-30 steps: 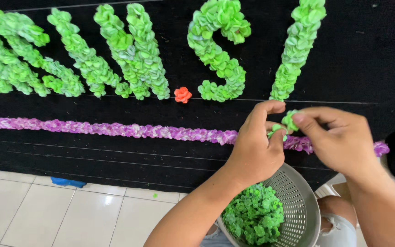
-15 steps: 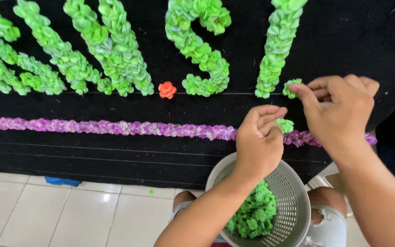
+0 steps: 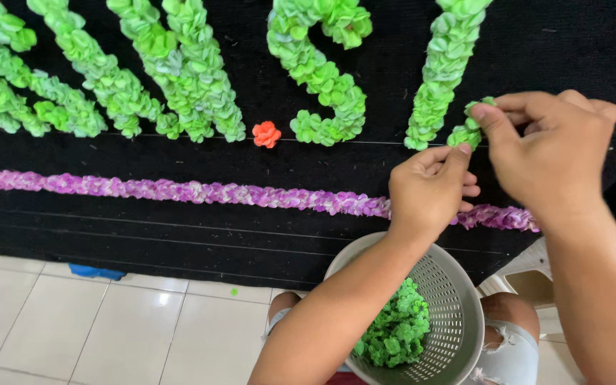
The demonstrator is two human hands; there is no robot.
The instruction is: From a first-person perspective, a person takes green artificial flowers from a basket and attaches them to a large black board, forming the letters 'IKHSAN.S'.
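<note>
Green paper rosette (image 3: 469, 127) sits pinched at the black board (image 3: 579, 43), just right of the foot of the rightmost green stroke (image 3: 445, 71), touching or nearly touching that stroke's lower end. R hand (image 3: 552, 153) is closed down on it from the right, thumb and forefinger tips meeting on the upper part, other fingers curled in. L hand (image 3: 430, 191) is mostly curled, thumb tip pressed to the rosette's lower edge; can't tell if it grips or only steadies. Progress, judged from layout: several green letter shapes (image 3: 180, 71) to the left look fully filled, incl. the S-like curve (image 3: 315, 71); purple band (image 3: 180, 191) runs full width under them, passing behind both hands; single orange rosette (image 3: 266, 133) sits between two letters. Rightmost stroke looks filled down its length, w/ this piece going beside its base, so work seems late but not finished: board right of the hands is bare black, and the grey perforated basket (image 3: 458, 314) on the lap holds a good heap of green rosettes (image 3: 393, 335). Vs half a sec ago: R hand has come left and down, so the rosette is now hard by the stroke's foot rather than held clear of it; L hand has risen from near the purple band to meet it, thumb now on the piece. Vs one sec ago: both hands were lower, over the purple band. View has also shifted, letters sit higher in frame.
</note>
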